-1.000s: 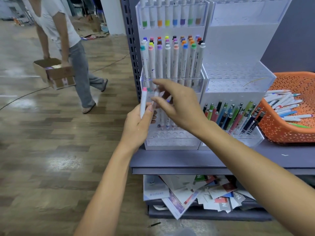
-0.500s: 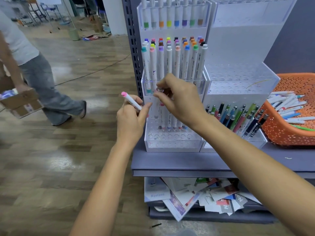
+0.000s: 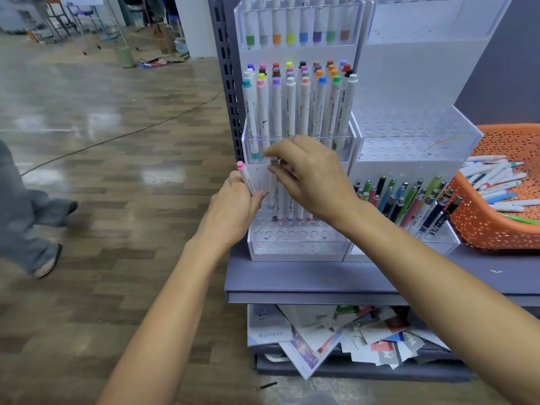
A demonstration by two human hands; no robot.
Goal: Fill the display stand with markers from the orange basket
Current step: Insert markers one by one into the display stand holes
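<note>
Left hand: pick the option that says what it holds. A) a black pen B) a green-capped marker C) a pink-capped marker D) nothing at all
C: the left hand grips a pink-capped marker, cap pointing up, beside the display stand, while the right hand pinches a grey-capped marker at the stand's lowest tier.

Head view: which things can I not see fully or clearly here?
All in the head view:
Pink marker: its lower part is hidden inside the left hand.
Gray marker: the right hand pinches it and covers part of it, so its seating is unclear.
Basket: cut off by the right edge.
Passing person: blurred and cut off by the left edge.
</note>
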